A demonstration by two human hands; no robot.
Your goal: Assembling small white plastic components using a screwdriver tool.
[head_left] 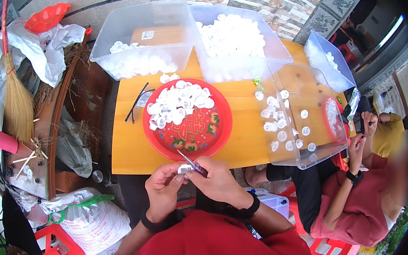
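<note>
My left hand [162, 193] pinches a small round white plastic piece [184, 169] at the table's front edge. In my right hand [220, 184] is a slim screwdriver-like tool with a purple handle [200, 169]; its thin metal shaft points up and left, just above the piece. Whether the tip touches the piece I cannot make out. Directly beyond my hands sits a red round tray [227, 130] with a printed pattern. White pieces of the same kind [179, 99] are heaped over its upper left part.
Clear plastic bins [107, 31] of white pieces line the back of the yellow table [125, 154]. A shallow clear tub [305, 164] shows scattered pieces at right. Another person [355, 215] sits there, hands raised. Left are a straw broom [18, 104] and a stuffed white sack [92, 220].
</note>
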